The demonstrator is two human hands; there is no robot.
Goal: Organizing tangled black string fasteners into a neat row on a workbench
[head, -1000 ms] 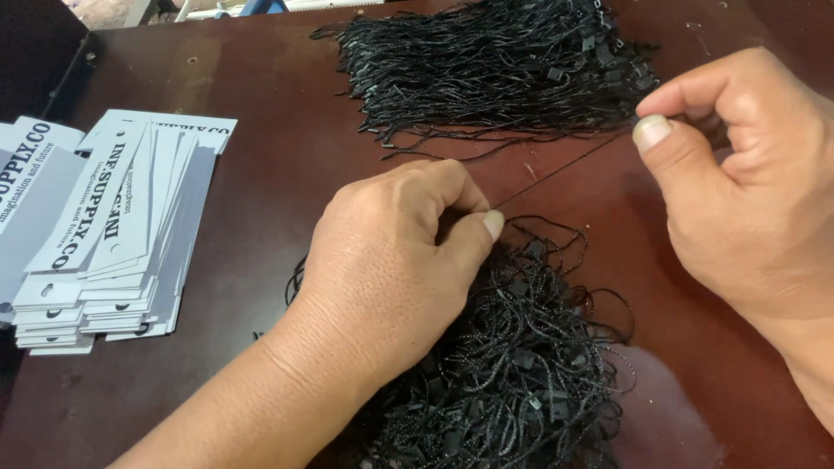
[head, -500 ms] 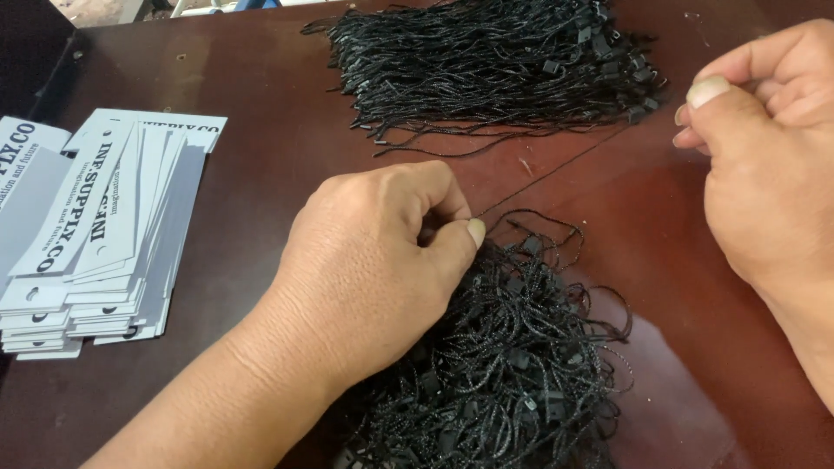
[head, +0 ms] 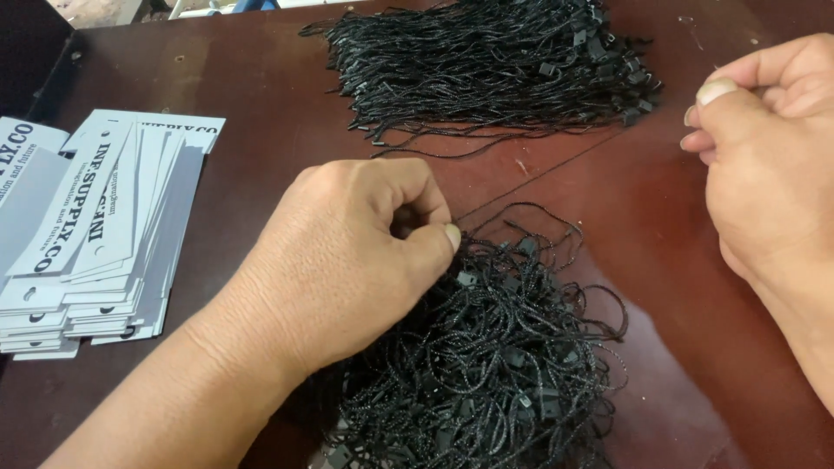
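Note:
My left hand (head: 347, 260) rests on the near edge of a tangled heap of black hang-tag strings (head: 504, 365) with small plastic clasps. Its thumb and forefinger are pinched together at the heap's top. A single thin black string (head: 547, 174) runs taut from that pinch up and to the right, to my right hand (head: 764, 165). There the thumb and fingertips are closed on its far end. A second, more orderly bundle of the same strings (head: 486, 61) lies at the far side of the table.
A fanned stack of white and grey printed card tags (head: 95, 234) lies at the left of the dark brown wooden table (head: 261, 113). A dark object (head: 26, 52) sits at the far left corner.
My right hand has moved to the right, away from the heap, drawing the single string out longer. My left hand has stayed pinched at the heap.

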